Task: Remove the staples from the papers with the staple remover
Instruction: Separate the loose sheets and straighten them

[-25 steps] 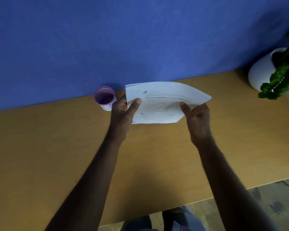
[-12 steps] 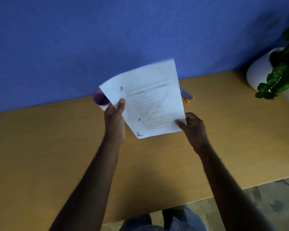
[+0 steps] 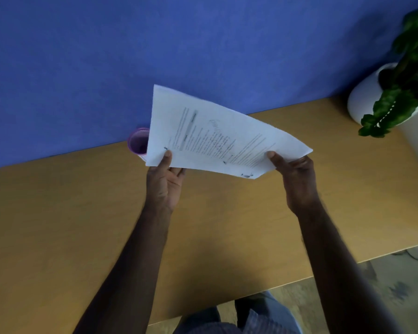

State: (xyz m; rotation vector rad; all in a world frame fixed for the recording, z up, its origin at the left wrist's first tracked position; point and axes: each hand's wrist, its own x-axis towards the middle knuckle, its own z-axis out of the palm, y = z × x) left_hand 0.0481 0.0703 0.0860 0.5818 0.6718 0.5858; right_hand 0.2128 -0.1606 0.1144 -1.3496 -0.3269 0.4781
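Note:
A set of white printed papers [image 3: 210, 133] is held up above the wooden table [image 3: 58, 213], tilted, with its text running sideways. My left hand [image 3: 165, 184] pinches the papers' lower left corner, thumb on top. My right hand [image 3: 297, 179] pinches the lower right edge, thumb on the printed face. The papers hide the table behind them, and no staple remover shows. I cannot make out a staple in the blur.
A purple-rimmed cup [image 3: 138, 141] stands at the table's back edge, half hidden by the papers. A white pot with a green plant [image 3: 372, 97] sits at the back right. A blue wall [image 3: 155, 56] rises behind. The table's front edge and floor lie below.
Both hands have turned the papers clockwise, from upright half a second ago to lying sideways, and my right hand has moved out to the right. The small item behind is now hidden.

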